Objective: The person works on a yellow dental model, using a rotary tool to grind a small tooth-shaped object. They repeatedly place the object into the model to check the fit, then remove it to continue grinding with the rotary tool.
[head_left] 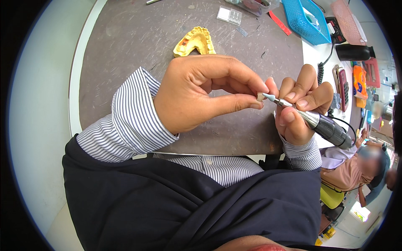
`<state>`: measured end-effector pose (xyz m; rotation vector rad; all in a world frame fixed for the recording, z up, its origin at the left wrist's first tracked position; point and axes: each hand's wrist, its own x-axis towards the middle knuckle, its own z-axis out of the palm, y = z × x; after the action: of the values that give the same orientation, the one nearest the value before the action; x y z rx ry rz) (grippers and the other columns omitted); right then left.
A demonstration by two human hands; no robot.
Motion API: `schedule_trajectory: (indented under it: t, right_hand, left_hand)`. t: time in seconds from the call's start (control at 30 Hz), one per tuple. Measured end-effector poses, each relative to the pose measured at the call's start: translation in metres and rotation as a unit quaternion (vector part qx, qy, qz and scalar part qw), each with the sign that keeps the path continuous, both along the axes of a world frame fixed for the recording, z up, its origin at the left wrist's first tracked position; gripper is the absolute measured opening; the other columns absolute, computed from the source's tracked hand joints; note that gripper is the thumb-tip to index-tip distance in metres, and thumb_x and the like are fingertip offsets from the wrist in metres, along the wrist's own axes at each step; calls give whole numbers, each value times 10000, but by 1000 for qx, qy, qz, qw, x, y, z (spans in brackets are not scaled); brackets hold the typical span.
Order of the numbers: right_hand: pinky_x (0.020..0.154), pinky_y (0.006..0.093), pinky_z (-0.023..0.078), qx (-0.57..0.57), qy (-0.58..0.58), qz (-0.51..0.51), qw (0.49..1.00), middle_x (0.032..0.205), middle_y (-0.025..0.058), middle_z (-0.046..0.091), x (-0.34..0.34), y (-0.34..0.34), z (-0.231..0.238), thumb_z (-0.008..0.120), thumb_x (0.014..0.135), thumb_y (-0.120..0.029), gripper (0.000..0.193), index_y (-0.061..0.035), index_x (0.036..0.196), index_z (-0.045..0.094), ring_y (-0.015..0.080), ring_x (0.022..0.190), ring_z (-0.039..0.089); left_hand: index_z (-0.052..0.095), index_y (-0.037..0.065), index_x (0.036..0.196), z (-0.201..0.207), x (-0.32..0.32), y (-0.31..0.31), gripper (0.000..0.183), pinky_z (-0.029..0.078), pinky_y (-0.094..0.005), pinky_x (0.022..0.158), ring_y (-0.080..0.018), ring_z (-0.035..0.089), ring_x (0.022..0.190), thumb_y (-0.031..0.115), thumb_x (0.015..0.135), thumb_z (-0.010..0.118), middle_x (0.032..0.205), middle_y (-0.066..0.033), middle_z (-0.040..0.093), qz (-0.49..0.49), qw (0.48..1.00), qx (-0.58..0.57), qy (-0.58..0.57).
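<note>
My left hand (201,90) pinches a small tooth-coloured dental crown (260,97) between thumb and forefinger, above the near part of the brown table. Most of the crown is hidden by the fingertips. In a pen-like grip, my right hand (303,94) holds a dental handpiece (331,129) with a dark body and a silver front. Its pale blue pointed polishing tip (269,97) meets or nearly meets the crown; I cannot tell which. Just beyond my left hand lies a yellow dental arch model (204,38), with a reddish-brown patch on its left side.
The scratched brown table (125,37) carries a small clear case (229,15) and a red strip (279,22) at the back. Farther right are a blue basket (307,23), a black bottle (355,52), phones (343,90) and a coiled cord (320,73). Another person (349,167) sits at the right.
</note>
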<state>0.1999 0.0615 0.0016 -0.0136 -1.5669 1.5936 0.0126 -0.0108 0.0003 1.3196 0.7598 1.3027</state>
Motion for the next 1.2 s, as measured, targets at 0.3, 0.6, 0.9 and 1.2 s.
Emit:
schedule_trajectory:
  t: [0.3,0.6,0.9,1.2]
  right_hand:
    - [919,438,460,25,-8,1,1000,860,87,452,0,1,0,594,691,154,274,-39,836,465,168,786,608]
    - [912,439,467,10,3,4,1000,859,91,456,0,1,-1,587,682,165,277,-33,834,468,171,791,610]
    - [909,457,466,-39,8,-6,999,855,87,456,-1,-2,-1,576,695,157,264,-40,826,458,159,774,603]
    - [907,436,471,-9,-8,-21,1000,862,91,464,1,-2,-1,584,687,162,270,-36,828,466,175,788,614]
  left_hand:
    - [575,-56,956,0,0,0,208,525,-306,799,-225,622,888,-97,754,609,940,-172,593,11,1000,14,17]
    - [574,-57,951,2,0,0,207,522,-306,801,-220,621,889,-103,752,608,940,-169,592,11,1000,11,19]
    - [571,-58,951,1,1,0,205,519,-306,805,-222,624,882,-100,754,609,936,-168,595,10,1000,7,15]
    - [571,-58,952,1,2,0,201,520,-313,809,-225,623,889,-104,758,601,943,-173,596,7,1000,-7,1]
